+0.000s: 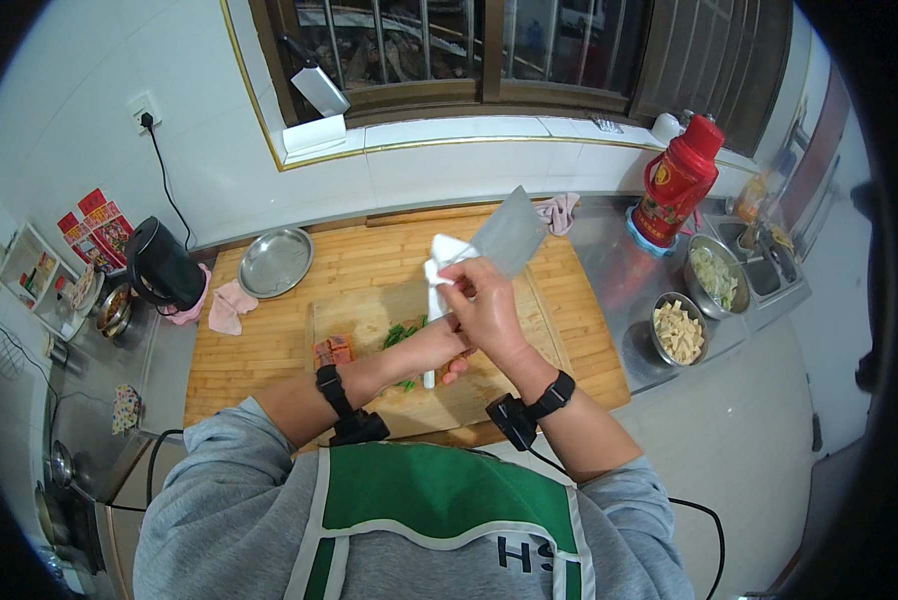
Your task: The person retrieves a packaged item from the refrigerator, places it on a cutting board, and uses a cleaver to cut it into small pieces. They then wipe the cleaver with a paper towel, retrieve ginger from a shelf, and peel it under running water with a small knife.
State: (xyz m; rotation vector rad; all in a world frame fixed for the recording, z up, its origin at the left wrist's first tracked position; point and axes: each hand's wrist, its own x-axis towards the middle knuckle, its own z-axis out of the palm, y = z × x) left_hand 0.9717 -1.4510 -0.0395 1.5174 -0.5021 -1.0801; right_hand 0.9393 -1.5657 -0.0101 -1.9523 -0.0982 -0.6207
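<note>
A cleaver's broad metal blade (pixel 510 234) points up and to the right from beneath my right hand, its handle hidden. My right hand (pixel 482 304) has its fingertips bent against a white cloth or paper (pixel 447 253) beside the blade. Under the right wrist, my left hand (pixel 452 349) crosses with curled fingers; its grip is mostly covered. A white strip (pixel 428 379) shows below the left forearm. Beneath both hands lies a wooden cutting board (pixel 546 319), with chopped green vegetable pieces (pixel 398 335) and reddish meat or fish pieces (pixel 334 351) at the left.
A round metal plate (pixel 276 262) and a pink cloth (pixel 231 306) lie left, near a black electric kettle (pixel 163 262). At right stand a red thermos (pixel 678 184), a bowl of pale cut pieces (pixel 678 334) and a bowl of shredded vegetable (pixel 715 277). Another cloth (pixel 558 213) lies behind the blade.
</note>
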